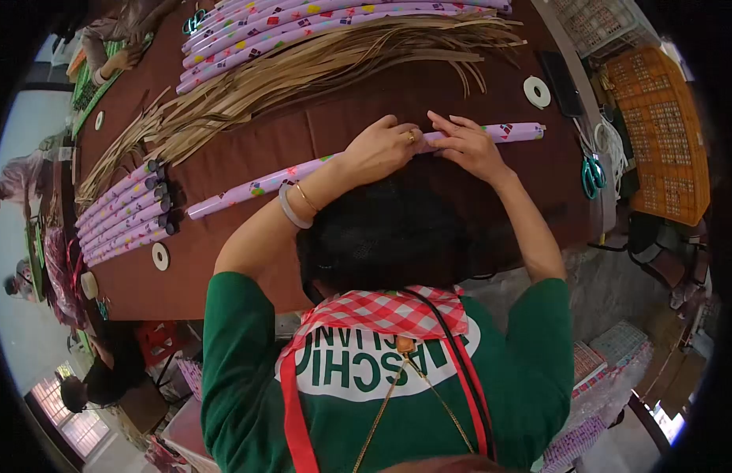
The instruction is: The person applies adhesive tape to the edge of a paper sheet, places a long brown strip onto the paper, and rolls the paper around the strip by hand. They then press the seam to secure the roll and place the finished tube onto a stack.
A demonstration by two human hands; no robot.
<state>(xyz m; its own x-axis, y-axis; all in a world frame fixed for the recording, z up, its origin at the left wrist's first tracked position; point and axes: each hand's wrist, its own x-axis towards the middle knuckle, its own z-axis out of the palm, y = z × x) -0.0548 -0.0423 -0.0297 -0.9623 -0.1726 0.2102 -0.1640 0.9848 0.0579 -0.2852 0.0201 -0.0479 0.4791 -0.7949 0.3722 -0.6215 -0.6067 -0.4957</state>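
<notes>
A lilac tube (pixel 256 188) with a colourful printed pattern lies slanted across the brown tabletop, its right end higher in view. My left hand (pixel 382 148) is closed over its middle, fingers curled down onto it. Just to the right, my right hand (pixel 467 143) touches the same tube with fingers stretched out and apart. Between the hands, the tube's surface is partly covered by fingers. Beyond them lies a long bundle of brown strips (pixel 279 79). Several similar lilac tubes (pixel 303 33) are stacked behind the bundle.
More lilac tubes with dark ends (pixel 130 209) lie at left. Tape rolls (pixel 537 92) (pixel 160 256) rest on the brown table (pixel 248 268). A black phone (pixel 561 83), teal-handled scissors (pixel 593 175) and white cable (pixel 614 150) line the right edge, beside an orange crate (pixel 657 130). Another person's hand (pixel 128 57) is at upper left.
</notes>
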